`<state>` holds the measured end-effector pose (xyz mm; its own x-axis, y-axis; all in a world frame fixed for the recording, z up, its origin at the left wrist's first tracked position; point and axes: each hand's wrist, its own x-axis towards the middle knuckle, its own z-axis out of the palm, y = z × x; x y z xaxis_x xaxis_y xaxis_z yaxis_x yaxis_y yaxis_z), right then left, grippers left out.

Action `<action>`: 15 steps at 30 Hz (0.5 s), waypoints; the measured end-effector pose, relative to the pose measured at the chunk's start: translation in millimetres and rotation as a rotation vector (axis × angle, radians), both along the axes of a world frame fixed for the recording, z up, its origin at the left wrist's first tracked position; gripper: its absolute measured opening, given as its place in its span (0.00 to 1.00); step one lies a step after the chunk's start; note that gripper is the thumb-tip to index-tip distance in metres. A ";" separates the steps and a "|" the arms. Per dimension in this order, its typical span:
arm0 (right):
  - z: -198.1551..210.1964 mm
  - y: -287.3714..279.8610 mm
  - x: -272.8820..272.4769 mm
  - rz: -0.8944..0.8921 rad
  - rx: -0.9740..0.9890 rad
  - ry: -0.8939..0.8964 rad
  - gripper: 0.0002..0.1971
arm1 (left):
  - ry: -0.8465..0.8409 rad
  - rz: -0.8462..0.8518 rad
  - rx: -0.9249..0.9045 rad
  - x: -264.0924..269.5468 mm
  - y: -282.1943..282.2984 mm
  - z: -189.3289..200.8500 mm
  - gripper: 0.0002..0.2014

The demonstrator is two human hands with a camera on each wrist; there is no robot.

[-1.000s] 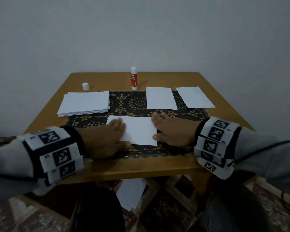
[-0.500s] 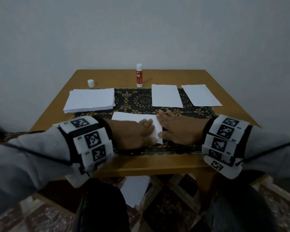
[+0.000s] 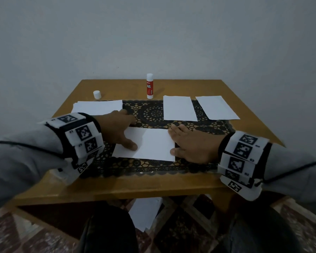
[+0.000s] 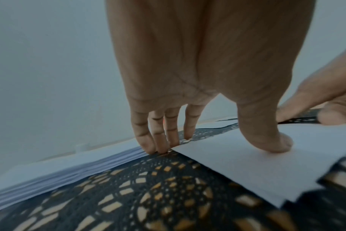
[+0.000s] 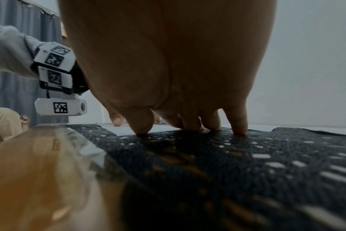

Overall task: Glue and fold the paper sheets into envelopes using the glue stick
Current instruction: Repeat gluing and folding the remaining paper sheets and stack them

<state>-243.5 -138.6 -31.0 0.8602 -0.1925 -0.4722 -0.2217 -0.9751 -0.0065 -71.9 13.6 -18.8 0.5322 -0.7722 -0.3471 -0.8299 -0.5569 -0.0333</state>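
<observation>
My left hand [image 3: 117, 128] lies flat at centre-left of the head view, fingers straight, thumb [image 4: 267, 136] pressing the folded sheet [image 3: 150, 145]; the other fingertips [image 4: 148, 143] touch down on the black lace mat [image 3: 153, 114] right by the sheet's far-left corner, beside the paper stack [image 3: 98, 107]. Nothing gripped. My right hand [image 3: 192, 145] is flat at centre-right, fingers spread and straight, thumb at the sheet's lower-right corner, fingertips at its right edge; from the right wrist cam the tips [image 5: 237, 125] press the mat and the thumb [image 5: 140, 123] meets the paper edge, no hold on anything. Sheet sits mid-frame between both hands, a crease line down its middle. Glue stick [image 3: 149, 86] stands upright at top centre on the wooden table [image 3: 153, 187], just beyond the mat, well apart from both hands; its white cap [image 3: 97, 94] sits loose to the upper left, behind the stack. Two folded white pieces [image 3: 179, 108] and [image 3: 216, 107] lie side by side upper right, apart from each other, one on the mat, the other partly off it. Stack is close to my left fingers. More white paper [image 3: 146, 212] shows under the table at bottom centre, on a patterned floor. Marker-tagged bands [image 3: 80, 137] wrap both wrists, w/ cables trailing off.
</observation>
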 end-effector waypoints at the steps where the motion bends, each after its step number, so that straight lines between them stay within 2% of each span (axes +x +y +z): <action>1: -0.1 -0.2 0.1 -0.001 0.001 0.003 0.34 | 0.024 0.014 -0.014 3.6 -0.4 0.3 0.41; 11: -2.9 -2.1 2.7 -0.022 0.011 0.035 0.34 | 0.111 0.052 -0.110 14.5 -5.0 -5.6 0.29; 15: -1.1 3.5 8.9 -0.073 0.013 0.062 0.34 | 0.171 0.087 -0.291 13.9 -8.2 -7.1 0.22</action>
